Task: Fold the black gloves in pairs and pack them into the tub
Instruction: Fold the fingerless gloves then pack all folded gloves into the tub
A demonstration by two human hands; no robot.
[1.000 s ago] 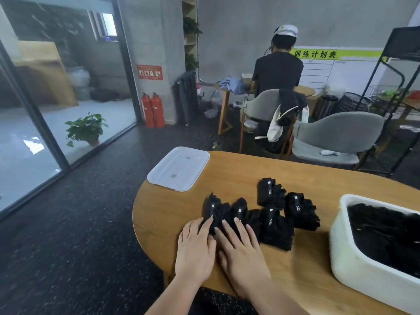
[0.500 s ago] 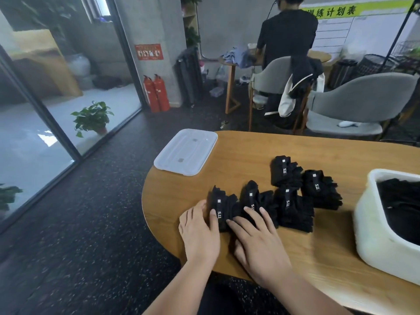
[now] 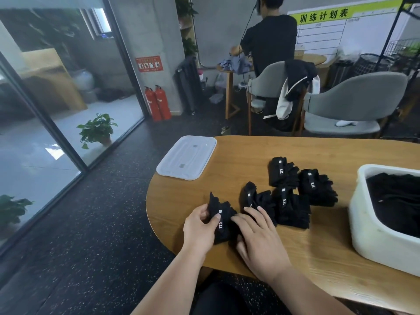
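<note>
Five folded glove bundles (image 3: 291, 208) lie on the counter (image 3: 227, 173) to the left of the tub (image 3: 372, 235), and none of them is packed yet. The tub already holds a dark heap of black fabric. I take it to be gloves, but I cannot tell whether it is folded or loose. Folding looks largely done for what is out, and moving these five into the tub is what remains. The lid (image 3: 186, 158) lies flat, farther from the tub than any bundle.

The farthest bundle (image 3: 223, 226) from the tub is the one being handled. The left hand (image 3: 200, 228) has its grip closed on it, with the thumb on the white label and the fingers curled round the edge facing away from the tub. The right hand (image 3: 259, 237) has a slack grip. Its fingers are fairly straight, with the tips resting on the tub-facing side of that bundle, and it clasps nothing that I can see.

That bundle's long axis runs roughly along the tub's near wall, from the person outward. Its far tip leans slightly away from the tub and seems lifted. The label reads lengthwise. The other four bundles lie about parallel to it, labels up, with their ragged fingered edges towards the tub.
</note>
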